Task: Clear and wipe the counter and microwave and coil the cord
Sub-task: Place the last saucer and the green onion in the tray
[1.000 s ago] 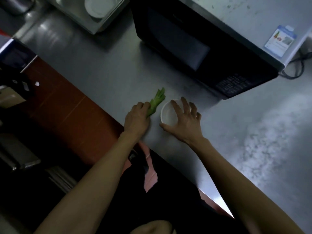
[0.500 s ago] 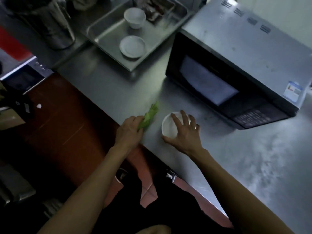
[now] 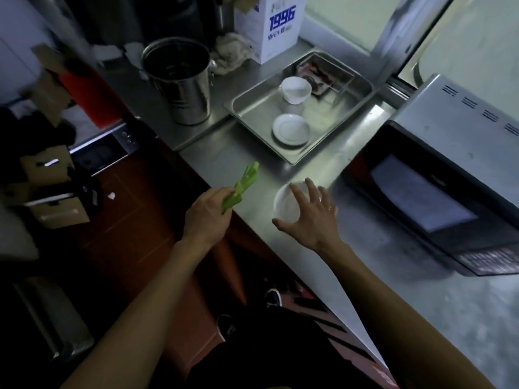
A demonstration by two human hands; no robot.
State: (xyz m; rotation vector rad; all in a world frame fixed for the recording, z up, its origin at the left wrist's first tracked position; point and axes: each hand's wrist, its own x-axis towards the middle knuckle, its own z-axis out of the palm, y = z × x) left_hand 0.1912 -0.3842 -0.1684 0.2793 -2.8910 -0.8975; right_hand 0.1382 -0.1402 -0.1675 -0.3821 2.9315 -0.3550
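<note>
Count on my table (image 3: 393, 318): one microwave (image 3: 455, 175), one steel tray (image 3: 247, 108), one steel pot (image 3: 179, 80), one white carton (image 3: 276, 29), one rag (image 3: 231, 50). White dishes: one under my right hand (image 3: 311, 217), and in the tray one saucer (image 3: 290, 129) and two stacked cups (image 3: 295, 94). One green vegetable piece (image 3: 241, 186) in my left hand (image 3: 206, 214).
</note>
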